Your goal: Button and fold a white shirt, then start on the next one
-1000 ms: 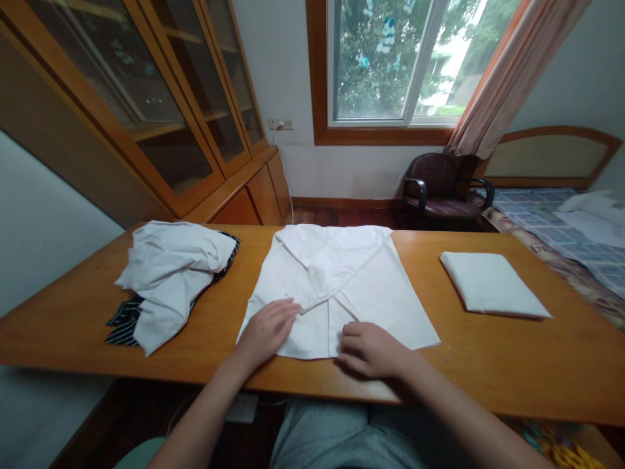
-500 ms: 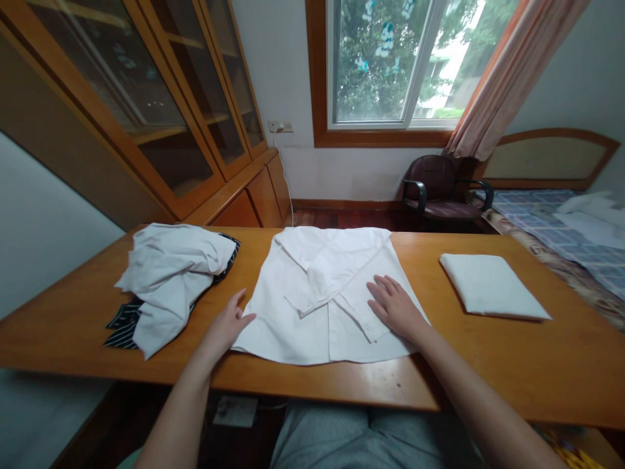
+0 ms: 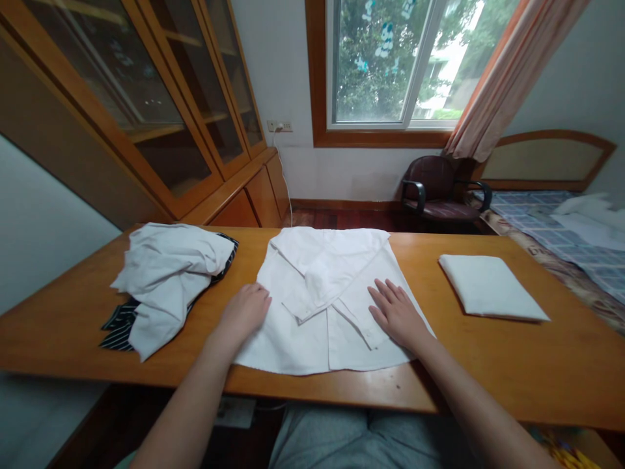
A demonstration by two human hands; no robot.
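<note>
While a wood table [image 3: 488, 371] ran the whole width in front of me, a glass-door cabinet [image 3: 163, 85] stood past its left end. Bed [image 3: 569, 228] with a blue checked sheet, far right. Window [image 3: 374, 71] in the back wall, pink curtain [image 3: 520, 75] hanging at its right side, maroon chair [image 3: 434, 182] below.

White shirt [image 3: 327, 280] lay flat at the middle of the table, hem toward the person, collar end at the far edge. Both sleeves were laid in over the front and crossed: the one from the right shoulder sat on top, slanting down to the left; the other came out from under it, its cuff [image 3: 371, 340] pointing down-right, near the right hand.

Pile [image 3: 170, 270] left of the shirt, well apart: rumpled white cloth over black striped cloth [image 3: 121, 329]. Folded cloth [image 3: 491, 286], white, lay squared off to the right, also apart from the shirt.

Left hand [image 3: 245, 309] was at the shirt's left edge, fingers partly curled; couldn't tell if they pinched any fabric. Right hand [image 3: 396, 314] rested palm down near the right edge, fingers extended and slightly spread, nothing gripped. Smallest: wall socket [image 3: 280, 126], white cord hanging from it.
</note>
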